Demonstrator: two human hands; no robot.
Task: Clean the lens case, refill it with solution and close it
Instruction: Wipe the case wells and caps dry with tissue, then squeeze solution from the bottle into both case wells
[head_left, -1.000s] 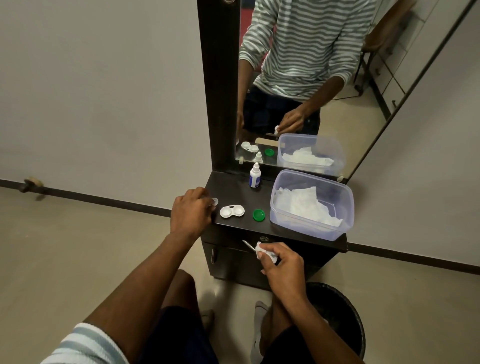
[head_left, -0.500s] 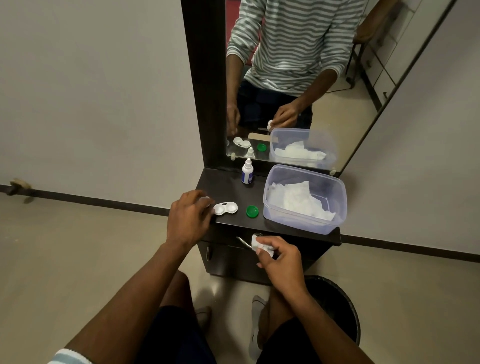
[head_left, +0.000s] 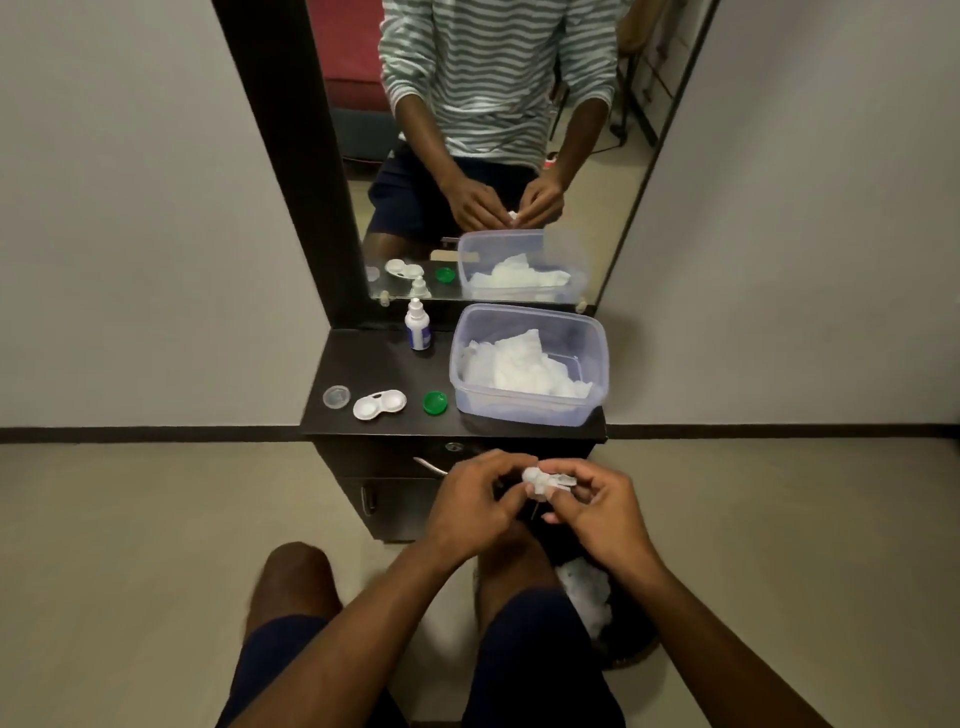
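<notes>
The white two-well lens case lies open on the dark dresser top. A clear cap sits just left of it and a green cap just right. The small white solution bottle stands upright at the back by the mirror. In front of the dresser, below its edge, my left hand and my right hand meet. Both pinch a small crumpled white tissue between their fingertips. What the tissue wraps is hidden.
A clear plastic box with white tissues fills the right side of the dresser top. A dark bin with used tissue stands on the floor at my right knee. The mirror rises behind the dresser.
My left hand has let go of the clear cap on the dresser top and drawn back to join my right hand on the tissue. The view has shifted to centre on the dresser.
</notes>
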